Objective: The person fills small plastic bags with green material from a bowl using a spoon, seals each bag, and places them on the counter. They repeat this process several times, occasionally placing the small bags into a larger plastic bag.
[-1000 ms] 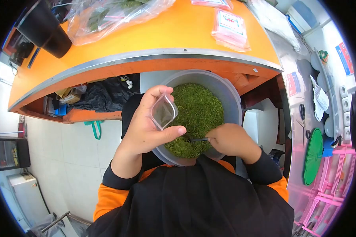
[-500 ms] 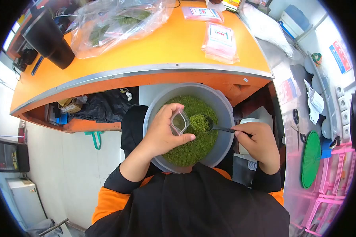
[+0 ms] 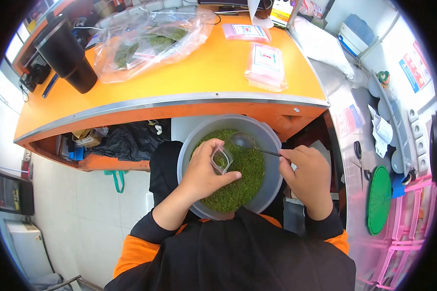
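My left hand (image 3: 200, 169) is closed on a small clear plastic bag (image 3: 222, 160), keeping its mouth spread open. Some green bits show inside the bag. Pinched in my right hand (image 3: 307, 177) is the handle of a dark spoon (image 3: 243, 140). The spoon's bowl, with little or nothing in it, is just beyond the bag, over the green heap. Below both hands, a round translucent tub (image 3: 273, 182) holds a mass of finely shredded green material (image 3: 245, 186). The tub sits between my legs, against the desk.
On the orange desk (image 3: 179, 87) lie a large clear bag (image 3: 153, 46) with green contents, stacks of printed packets (image 3: 266, 65) and a black tumbler (image 3: 68, 56). To the right are scissors (image 3: 359, 153), a green round lid (image 3: 379, 201) and pink racks (image 3: 417, 213).
The spoon was heaped with green material beside the bag's mouth; now its load is gone and it has moved away toward the tub's far side. Green bits now show in the bag.
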The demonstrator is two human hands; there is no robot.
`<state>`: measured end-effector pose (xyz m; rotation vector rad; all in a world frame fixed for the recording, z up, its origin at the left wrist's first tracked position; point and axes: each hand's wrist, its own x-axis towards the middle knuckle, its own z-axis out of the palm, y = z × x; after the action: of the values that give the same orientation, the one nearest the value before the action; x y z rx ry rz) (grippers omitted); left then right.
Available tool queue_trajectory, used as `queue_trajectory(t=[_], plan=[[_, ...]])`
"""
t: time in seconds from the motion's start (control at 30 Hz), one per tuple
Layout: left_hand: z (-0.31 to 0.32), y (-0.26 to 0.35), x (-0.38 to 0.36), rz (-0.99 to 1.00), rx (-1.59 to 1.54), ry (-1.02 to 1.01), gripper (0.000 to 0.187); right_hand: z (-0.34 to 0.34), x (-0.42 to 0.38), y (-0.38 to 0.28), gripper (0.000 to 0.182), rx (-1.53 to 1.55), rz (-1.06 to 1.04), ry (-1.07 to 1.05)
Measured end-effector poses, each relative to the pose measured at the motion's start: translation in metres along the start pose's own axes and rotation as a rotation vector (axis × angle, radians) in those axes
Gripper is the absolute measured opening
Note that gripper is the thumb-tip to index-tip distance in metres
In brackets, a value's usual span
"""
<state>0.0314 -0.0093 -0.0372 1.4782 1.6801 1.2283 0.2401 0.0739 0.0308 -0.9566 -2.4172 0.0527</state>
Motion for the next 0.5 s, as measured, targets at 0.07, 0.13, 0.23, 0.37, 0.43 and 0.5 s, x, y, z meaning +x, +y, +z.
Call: queue_trajectory(t=[0.07, 0.13, 0.23, 0.37, 0.43, 0.5], plan=[[0.003, 0.005, 0.0, 0.054, 0.122, 0.069, 0.069, 0.004, 0.003, -0.004, 0.014, 0.088, -0.025, -0.021], [0.009, 0.003, 0.001, 0.127, 0.225, 0.14, 0.07, 0.013, 0.013, -0.028, 0.014, 0.281, -0.097, -0.018], [0.018, -0.007, 0.0, 0.263, 0.328, 0.234, 0.073, 0.04, 0.006, -0.039, 0.015, 0.338, -0.223, -0.134], [0.008, 0.002, 0.003, 0.295, 0.121, 0.144, 0.08, 0.036, 0.014, -0.029, 0.012, 0.423, -0.125, 0.034], [-0.007, 0.006, 0.009, 0.17, -0.145, -0.061, 0.079, 0.048, 0.007, -0.025, 0.012, 0.437, -0.155, -0.085], [-0.023, 0.007, 0.016, 0.059, -0.2, -0.188, 0.07, 0.049, 0.006, -0.025, 0.01, 0.489, -0.14, -0.088]])
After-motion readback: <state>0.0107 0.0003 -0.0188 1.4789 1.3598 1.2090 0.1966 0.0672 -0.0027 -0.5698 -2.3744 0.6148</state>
